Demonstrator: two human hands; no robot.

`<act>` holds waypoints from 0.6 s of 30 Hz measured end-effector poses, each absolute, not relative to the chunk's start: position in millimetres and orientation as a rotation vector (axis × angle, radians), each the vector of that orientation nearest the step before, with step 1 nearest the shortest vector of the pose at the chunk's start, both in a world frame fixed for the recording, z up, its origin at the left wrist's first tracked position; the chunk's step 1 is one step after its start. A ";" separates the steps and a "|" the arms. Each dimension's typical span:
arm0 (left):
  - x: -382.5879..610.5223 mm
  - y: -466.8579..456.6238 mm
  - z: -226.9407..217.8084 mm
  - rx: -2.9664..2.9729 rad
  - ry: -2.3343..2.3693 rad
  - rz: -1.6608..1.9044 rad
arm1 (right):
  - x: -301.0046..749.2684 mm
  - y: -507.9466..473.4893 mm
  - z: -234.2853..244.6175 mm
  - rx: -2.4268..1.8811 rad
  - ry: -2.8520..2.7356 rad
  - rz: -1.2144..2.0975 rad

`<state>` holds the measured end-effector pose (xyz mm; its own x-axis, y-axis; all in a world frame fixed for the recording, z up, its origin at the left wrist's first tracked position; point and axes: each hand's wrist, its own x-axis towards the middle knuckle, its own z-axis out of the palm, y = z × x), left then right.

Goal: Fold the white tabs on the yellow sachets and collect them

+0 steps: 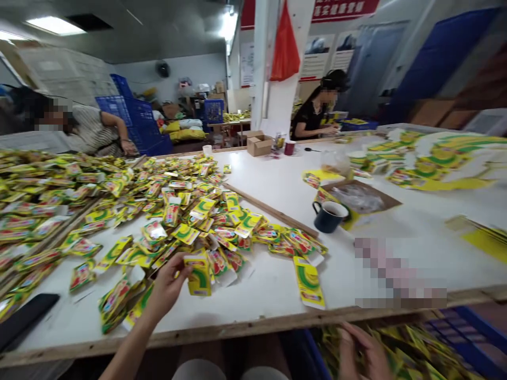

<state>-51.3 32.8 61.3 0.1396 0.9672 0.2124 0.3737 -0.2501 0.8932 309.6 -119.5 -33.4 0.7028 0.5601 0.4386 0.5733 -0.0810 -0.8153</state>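
Observation:
My left hand [170, 285] pinches a small yellow and green carton [199, 275] by its left edge, just above the white table. Around it lies a wide heap of similar small cartons [186, 232], some with white end flaps standing out. One carton [309, 282] lies by itself near the front edge, right of the heap. Below that edge, my right hand [362, 351] is over a blue crate [467, 338] of yellow and green packs; its fingers are apart and I see nothing in them. Part of this hand is cut off by the frame.
A wooden strip [273, 208] borders the heap. To its right stand a dark mug [328, 216] and an open carton with clear plastic [356, 195]. A dark phone-like object [29, 319] lies front left. Two people [315, 113] sit beyond the table.

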 end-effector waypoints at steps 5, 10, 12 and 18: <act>-33.3 22.4 60.8 1.354 0.793 1.079 | 182.3 -37.0 17.9 -1.174 -1.301 0.985; -27.3 16.1 50.9 1.117 0.637 1.117 | 125.3 -5.5 29.4 -0.744 -1.281 1.539; -24.0 15.5 44.7 1.076 0.661 1.160 | 118.7 -4.1 24.4 -0.739 -1.230 1.586; -17.7 17.4 16.8 0.876 0.977 1.406 | 116.0 -1.6 1.3 -0.958 -1.050 1.376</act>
<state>-17.7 17.4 16.8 -0.0659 0.9974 -0.0294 -0.3748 0.0025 0.9271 116.0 -1.6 1.3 -0.0688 0.9975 0.0173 -0.2794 -0.0026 -0.9602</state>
